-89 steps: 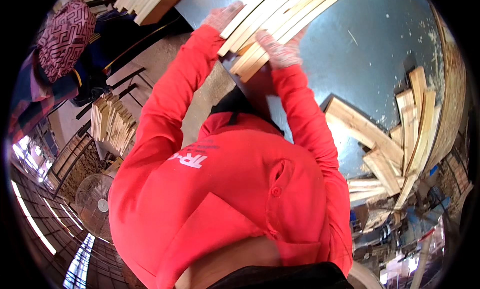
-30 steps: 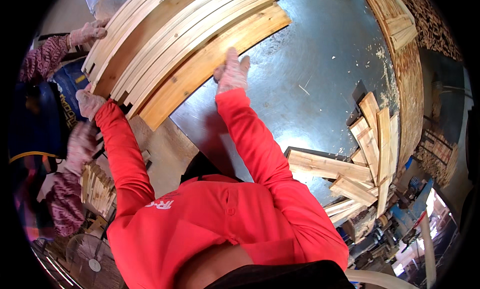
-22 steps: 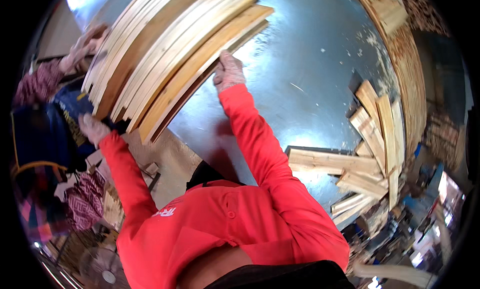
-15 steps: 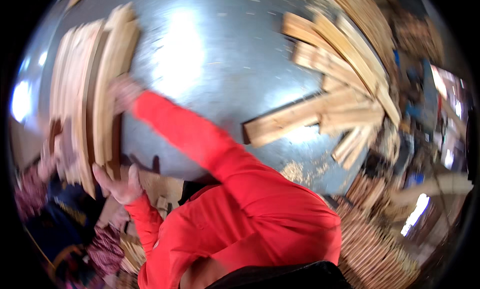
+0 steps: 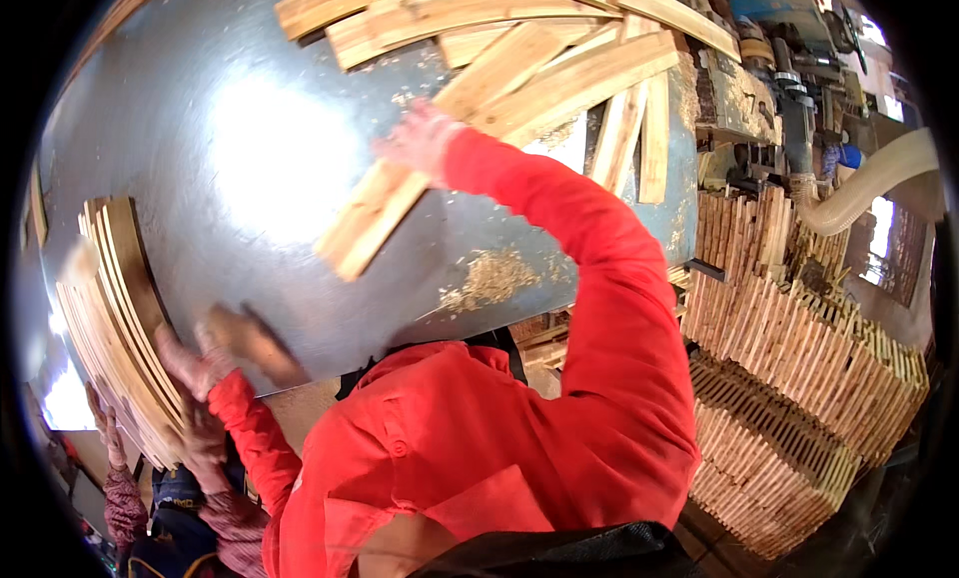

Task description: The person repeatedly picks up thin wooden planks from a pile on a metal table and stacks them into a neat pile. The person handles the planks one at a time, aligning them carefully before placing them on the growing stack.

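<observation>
My right hand is slightly blurred, fingers spread across a wooden board. The board slants out from a loose pile of boards; I cannot make out a grip on it. At the left, a tight row of long boards lies on the metal table. My left hand is beside the near right side of that row, fingers stretched and thumb apart. Its fingertips meet or overlap the row's edge; contact is unclear. Another person's hand is at the row's near end.
Sawdust and shavings lie on the grey metal table near its front edge. Stacked wooden slats stand at the right, below a pale bent hose and machinery. A co-worker's sleeve comes in at lower left.
My right hand has left the row of boards and crossed right to the loose pile. My left hand stays by the row. The view has turned to the right.
</observation>
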